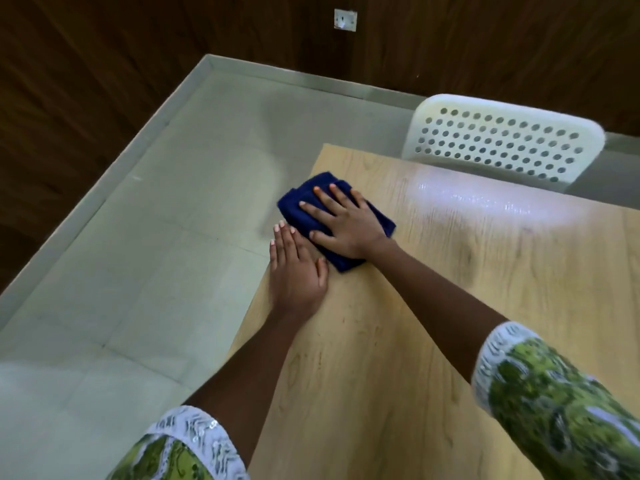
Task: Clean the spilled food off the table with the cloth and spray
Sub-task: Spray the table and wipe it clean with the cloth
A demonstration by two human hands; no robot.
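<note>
From the head camera I look down on a light wood-grain table near its far left corner. My right hand lies flat on a folded dark blue cloth, fingers straight and spread, palm pressing the cloth onto the tabletop close to the left edge. My left hand rests flat on the bare table just beside the cloth, at the table's left edge, fingers straight and together with the fingertips at or just past the edge; its thumb lies next to the near corner of the cloth, and I cannot tell if it touches. Neither hand curls around anything. Both forearms reach in from the bottom of the view, each with a green patterned sleeve trimmed in white. Beyond the table's far edge stands a white perforated chair, and a bright glossy patch shows on the tabletop in front of it. Pale floor tiles lie to the left, bounded by dark wood wall panels carrying a white wall socket.
</note>
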